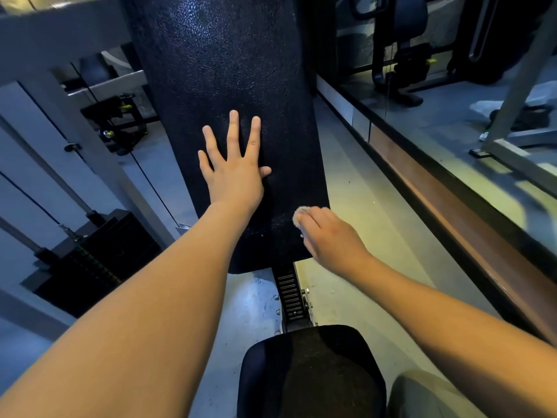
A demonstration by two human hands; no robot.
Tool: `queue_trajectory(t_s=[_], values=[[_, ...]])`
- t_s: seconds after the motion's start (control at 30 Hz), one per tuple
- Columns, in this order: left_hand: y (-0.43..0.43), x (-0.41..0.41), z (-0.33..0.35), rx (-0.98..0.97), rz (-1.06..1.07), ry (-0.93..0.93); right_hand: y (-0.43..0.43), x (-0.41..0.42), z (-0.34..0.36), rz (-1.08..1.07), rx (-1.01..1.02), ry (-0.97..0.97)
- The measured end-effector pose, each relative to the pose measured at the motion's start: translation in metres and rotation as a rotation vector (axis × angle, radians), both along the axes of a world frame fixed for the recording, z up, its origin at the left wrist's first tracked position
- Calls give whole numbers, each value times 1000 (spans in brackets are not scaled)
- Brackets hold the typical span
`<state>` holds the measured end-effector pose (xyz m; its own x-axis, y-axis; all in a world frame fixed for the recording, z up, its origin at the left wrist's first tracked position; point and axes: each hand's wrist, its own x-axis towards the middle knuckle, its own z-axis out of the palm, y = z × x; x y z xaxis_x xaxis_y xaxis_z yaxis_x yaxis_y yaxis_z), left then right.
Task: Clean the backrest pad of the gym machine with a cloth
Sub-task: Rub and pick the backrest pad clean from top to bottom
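Note:
The long black textured backrest pad (pixel 217 70) runs from the top of the view down to the middle. My left hand (pixel 233 164) lies flat on its middle with the fingers spread. My right hand (pixel 328 233) is at the pad's lower right corner, fingers curled round a small pale cloth (pixel 300 213). Only a wad of the cloth shows past the fingertips, and it touches the pad.
The black seat pad (pixel 310 372) sits below, joined by a notched adjustment rail (pixel 290 294). A weight stack (pixel 90 260) with cables and grey frame bars stands at the left. A wall mirror with a brown ledge (pixel 452 206) runs along the right.

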<state>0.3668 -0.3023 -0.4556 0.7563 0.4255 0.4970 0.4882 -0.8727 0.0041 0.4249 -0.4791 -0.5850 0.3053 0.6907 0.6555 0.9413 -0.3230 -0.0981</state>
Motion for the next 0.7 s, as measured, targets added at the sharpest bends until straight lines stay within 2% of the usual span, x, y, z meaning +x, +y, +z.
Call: queue_trajectory(t_s=[0.07,0.17,0.23,0.3,0.37,0.47,0.53,0.6,0.67,0.7], values=[[0,0,-1,-3,-4,-7,1,13,24,-35,48,-5],[1,0,-2,-4,-8,-16,16,40,70,-193,238,-6],[1,0,-2,-4,-11,-19,24,37,63,-176,259,19],[1,-1,-2,-1,-16,-24,22,16,24,-90,164,43],[2,-1,-3,-5,-15,-27,10,-8,-16,-2,-13,42],[1,-3,-3,0,-8,-29,-1,-11,-13,59,-145,3],[1,-3,-2,0,-11,-22,4,5,24,5,-54,-8],[1,-3,0,-5,-10,-13,13,25,58,-115,141,-1],[1,-4,1,1,-2,-8,23,27,58,-157,224,35],[0,-5,1,2,-2,-5,26,19,44,-127,196,46]])
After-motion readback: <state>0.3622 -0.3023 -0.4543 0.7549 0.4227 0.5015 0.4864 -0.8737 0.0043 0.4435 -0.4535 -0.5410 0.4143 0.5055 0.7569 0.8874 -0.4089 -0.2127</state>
